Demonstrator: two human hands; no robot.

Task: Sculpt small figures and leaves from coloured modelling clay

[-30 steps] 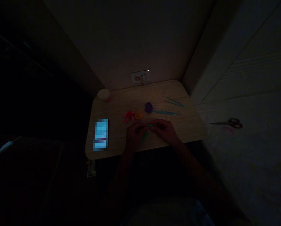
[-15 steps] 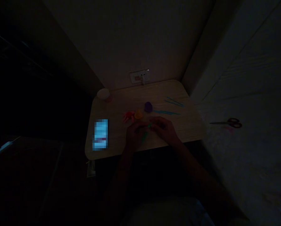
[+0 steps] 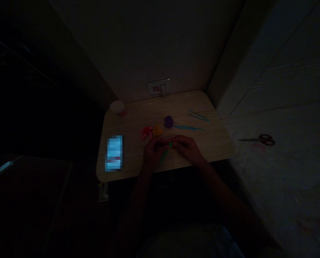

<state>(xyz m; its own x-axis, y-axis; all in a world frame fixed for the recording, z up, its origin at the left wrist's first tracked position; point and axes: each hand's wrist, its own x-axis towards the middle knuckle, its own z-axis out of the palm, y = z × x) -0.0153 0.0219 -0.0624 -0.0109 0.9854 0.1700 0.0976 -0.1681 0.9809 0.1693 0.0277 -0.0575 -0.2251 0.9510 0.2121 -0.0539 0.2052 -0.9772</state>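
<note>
Two of our bare hands meet over the near part of the pale wooden table [image 3: 133, 161], and between their fingertips we hold a small green piece [image 3: 171, 144]. Our left hand [image 3: 151, 152] is curled, its thumb and fingers drawn together at the piece's left side; our right hand [image 3: 188, 148] is bent the same way, its fingertips closed in on the right side, though the light is too dim for us to tell how firmly each one pinches. Just beside our left hand, toward us, a green strip [image 3: 164, 156] slants, and we cannot tell whether it touches the hand or the wood. Beyond our knuckles we see an orange stepped shape [image 3: 157, 130], with a red and pink figure [image 3: 146, 132] just to its left and a purple lump [image 3: 169, 122] to its right. Blue tools [image 3: 189, 127] lie right of that lump, and two thin blue sticks [image 3: 199, 115] rest farther back. We have a phone [image 3: 114, 153] with a lit screen near the left edge, a pale cup-like container [image 3: 118, 108] in the far left corner, and, well apart to the right, off the tabletop, dark-handled scissors [image 3: 258, 140]
</note>
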